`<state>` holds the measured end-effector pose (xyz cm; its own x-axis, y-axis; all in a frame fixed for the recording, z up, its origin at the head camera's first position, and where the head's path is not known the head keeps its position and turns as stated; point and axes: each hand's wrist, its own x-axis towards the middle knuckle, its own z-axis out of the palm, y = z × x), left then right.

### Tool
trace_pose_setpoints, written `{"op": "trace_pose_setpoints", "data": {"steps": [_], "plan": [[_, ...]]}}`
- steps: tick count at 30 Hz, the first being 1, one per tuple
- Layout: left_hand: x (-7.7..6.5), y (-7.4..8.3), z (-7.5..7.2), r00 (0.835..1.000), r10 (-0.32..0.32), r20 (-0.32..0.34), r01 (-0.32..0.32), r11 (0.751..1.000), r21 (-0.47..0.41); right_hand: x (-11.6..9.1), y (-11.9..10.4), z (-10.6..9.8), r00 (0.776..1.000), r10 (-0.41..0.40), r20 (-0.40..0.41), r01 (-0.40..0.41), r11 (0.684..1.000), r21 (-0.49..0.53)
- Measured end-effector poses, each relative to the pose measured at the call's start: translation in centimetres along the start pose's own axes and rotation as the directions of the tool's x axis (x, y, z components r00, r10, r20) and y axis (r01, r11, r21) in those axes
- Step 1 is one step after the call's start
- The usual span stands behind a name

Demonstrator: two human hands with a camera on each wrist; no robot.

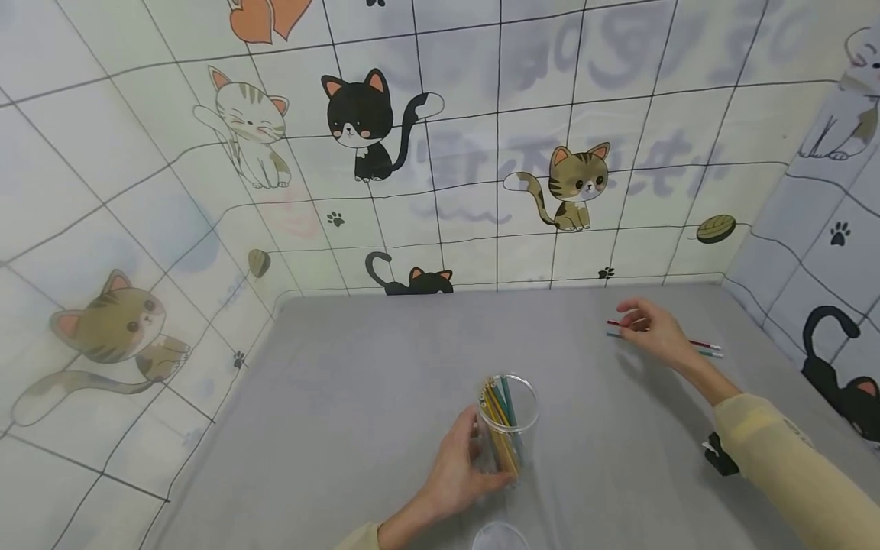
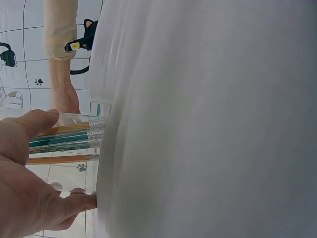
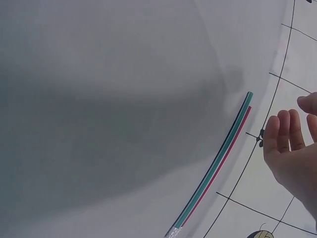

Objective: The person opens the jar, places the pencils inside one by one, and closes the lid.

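My left hand (image 1: 450, 473) holds a clear cup (image 1: 529, 420) near the middle front of the grey table, thumb and fingers around its side. Inside the cup, several yellow and teal pencils (image 1: 500, 416) lean toward the left; the left wrist view shows their metal eraser ends (image 2: 95, 124) near the base. Farther back on the right, my right hand (image 1: 653, 332) hovers over two pencils with its fingers loosely bent and nothing held. One is a red pencil (image 1: 704, 344), the other a teal pencil (image 3: 213, 163), lying side by side on the table.
A clear round lid (image 1: 500, 536) lies at the front edge of the head view, just in front of the cup. Cloth walls (image 1: 467, 153) with a grid and cat pictures enclose the grey table (image 1: 357, 382) at the back and sides. A black device (image 1: 720, 456) sits by the right sleeve.
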<state>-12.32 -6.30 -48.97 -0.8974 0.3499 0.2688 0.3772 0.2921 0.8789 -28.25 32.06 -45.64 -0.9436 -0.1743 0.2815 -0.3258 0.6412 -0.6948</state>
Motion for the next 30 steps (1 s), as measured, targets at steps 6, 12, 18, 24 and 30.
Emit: {"op": "trace_pose_setpoints", "data": {"steps": [6,12,18,24,30], "plan": [[0.0,0.0,-0.1,1.000,0.013,0.000,-0.013,1.000,-0.005,0.2,0.9,0.2,0.999,0.037,0.015,-0.037,0.999,-0.006],[-0.1,0.0,-0.1,1.000,0.024,-0.012,-0.024,1.000,-0.008,0.4,1.8,0.5,0.998,0.068,0.019,-0.068,0.998,-0.011],[0.1,0.0,0.0,0.999,0.047,-0.014,-0.047,0.999,0.000,0.9,2.8,0.7,0.997,0.082,0.003,-0.081,0.996,-0.042],[0.1,0.0,0.1,0.999,0.047,-0.017,-0.047,0.999,0.016,1.0,3.5,1.0,0.996,0.085,-0.012,-0.086,0.993,-0.086],[0.1,-0.1,0.0,0.999,0.036,-0.020,-0.035,0.999,0.023,1.0,3.8,1.2,0.996,0.080,-0.031,-0.083,0.989,-0.121]]}}
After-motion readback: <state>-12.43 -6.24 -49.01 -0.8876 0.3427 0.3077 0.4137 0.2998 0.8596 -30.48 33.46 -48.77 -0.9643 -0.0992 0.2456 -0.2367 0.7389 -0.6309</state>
